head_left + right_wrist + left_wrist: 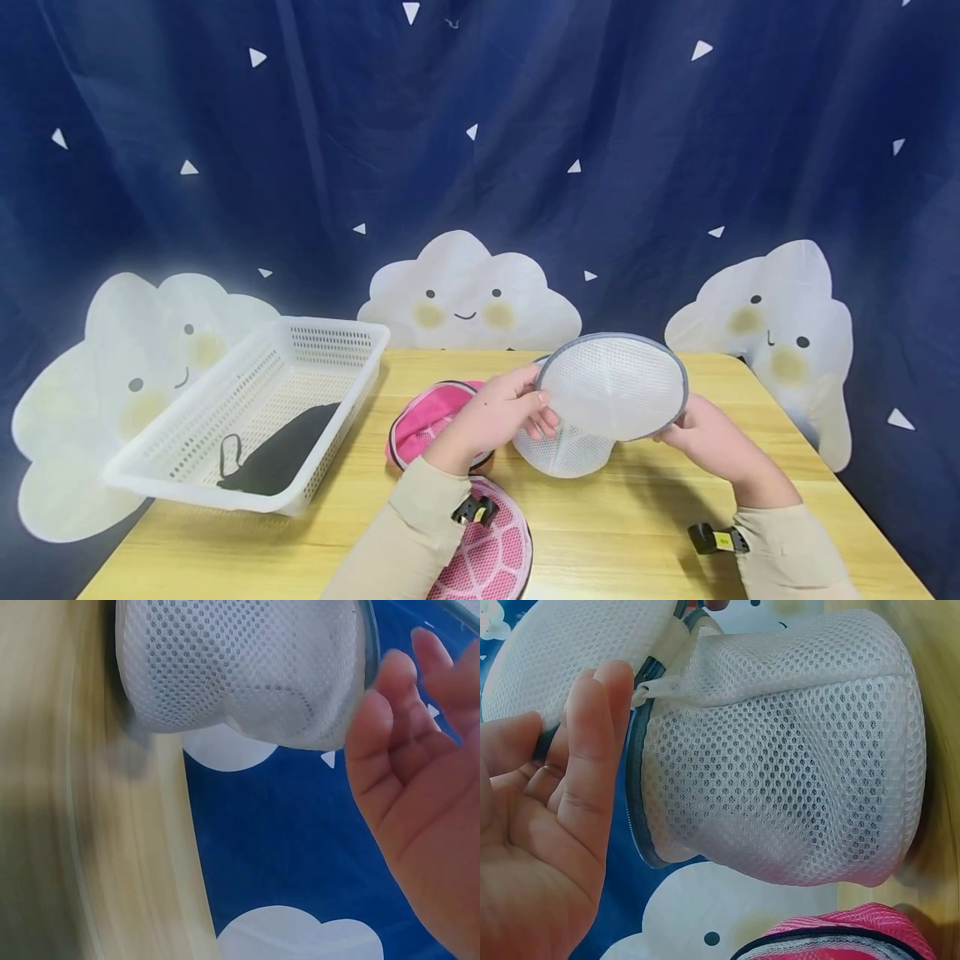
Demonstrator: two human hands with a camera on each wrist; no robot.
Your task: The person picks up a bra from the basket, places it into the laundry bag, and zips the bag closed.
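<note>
A white mesh laundry bag (780, 765) with a dark zip edge stands on the table, its round lid (611, 387) lifted and tilted over the body. My left hand (510, 408) pinches the lid's left edge between thumb and fingers; in the left wrist view the zip pull (656, 690) hangs right beside the fingertips. At the opposite edge of the lid, my right hand (701, 433) grips the rim, with some of its fingers hidden behind the lid. The right wrist view shows the bag's mesh side (240, 667) close to the curled fingers.
Left of the bag lies a pink mesh bag (427, 425) with its mouth open. A round pink mesh piece (487, 546) is partly under my left sleeve. Farther left, a white plastic basket (367, 367) holds a black item (281, 454). A blue curtain (480, 150) hangs behind the table.
</note>
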